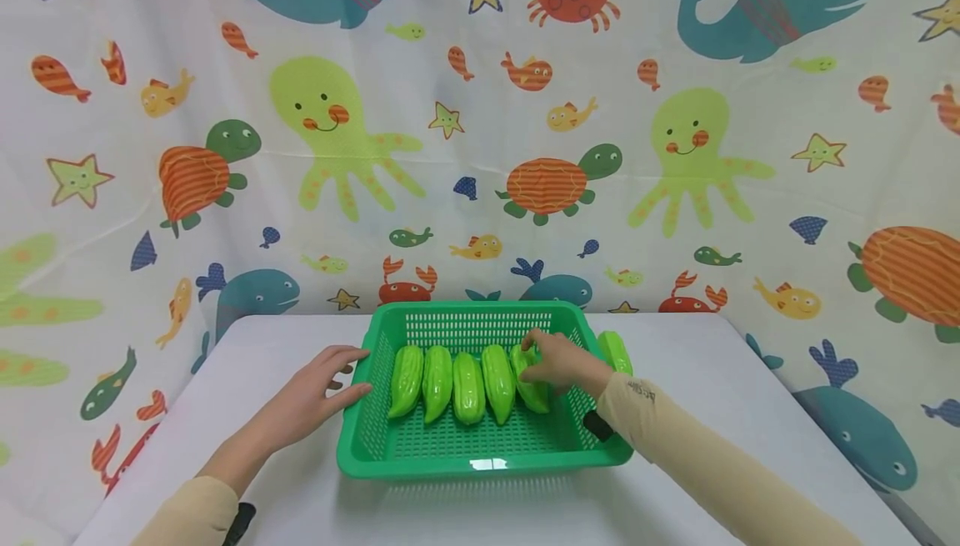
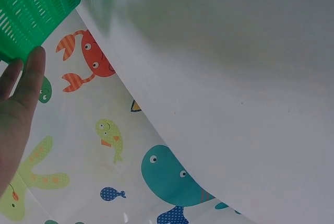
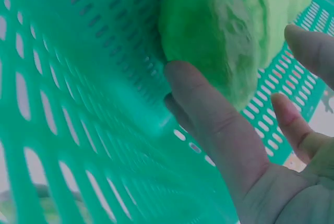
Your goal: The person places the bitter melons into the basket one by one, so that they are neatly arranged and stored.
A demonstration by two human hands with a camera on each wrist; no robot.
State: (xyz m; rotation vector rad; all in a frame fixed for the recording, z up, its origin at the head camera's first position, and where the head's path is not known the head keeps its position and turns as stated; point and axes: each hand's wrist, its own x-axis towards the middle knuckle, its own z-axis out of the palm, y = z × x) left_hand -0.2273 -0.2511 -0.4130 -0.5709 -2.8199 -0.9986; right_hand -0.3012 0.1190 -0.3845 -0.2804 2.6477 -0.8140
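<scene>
A green plastic basket (image 1: 480, 469) holds several bright green, ribbed bitter gourds lying side by side. My right hand (image 1: 561, 363) reaches over the basket's right side to the rightmost bitter gourd (image 1: 534, 396). In the right wrist view, the fingers of that hand (image 3: 261, 166) are spread about the gourd (image 3: 209, 36), one fingertip right at its edge. My left hand (image 1: 307, 392) is at the basket's left side, fingers extended and fingertips at the rim. The left wrist view catches only part of this hand (image 2: 18, 109) beside the basket's mesh wall (image 2: 39, 4).
Another green gourd (image 1: 615, 353) lies on the white table (image 1: 697, 413) just outside the basket's right wall. Behind the table hangs a white curtain (image 1: 465, 179) printed with sea animals.
</scene>
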